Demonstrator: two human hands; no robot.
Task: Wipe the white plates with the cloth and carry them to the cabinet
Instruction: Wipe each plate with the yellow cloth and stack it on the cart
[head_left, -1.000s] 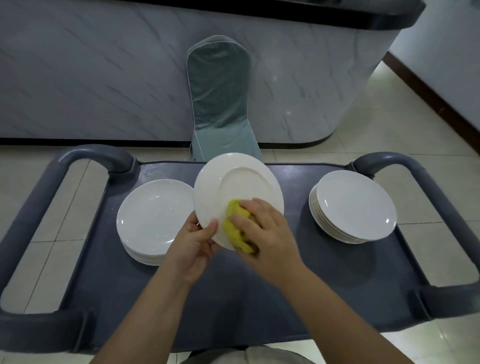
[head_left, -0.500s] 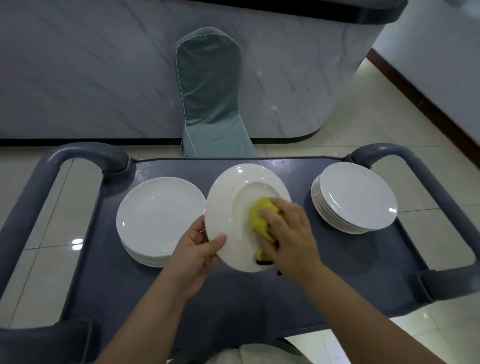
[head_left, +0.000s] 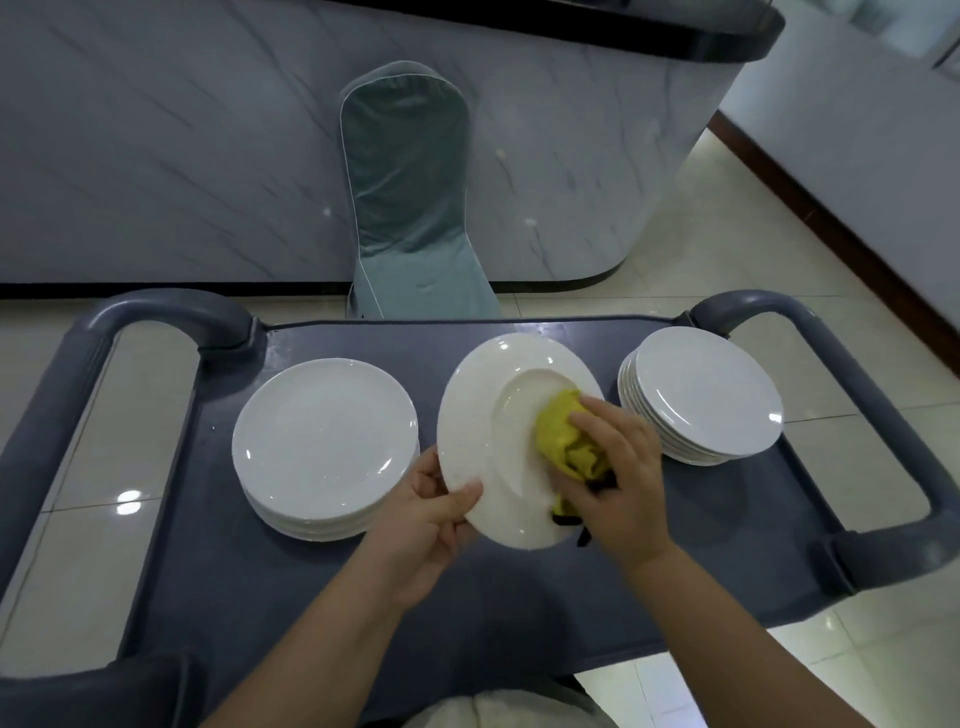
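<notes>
A wide-rimmed white ceramic plate with a sunken centre is tilted, raised between a left stack of flat white plates and a taller right stack of flat white plates. A crumpled yellow cloth presses into its centre.

Plates were plain white. Cloth was yellow with dark trim. Cart slate blue-grey. Chair cover grey-green, white piping. Counter pale grey marble, darker veins, black top. Floor cream tile.

plate gripped, cloth pressed on it
</notes>
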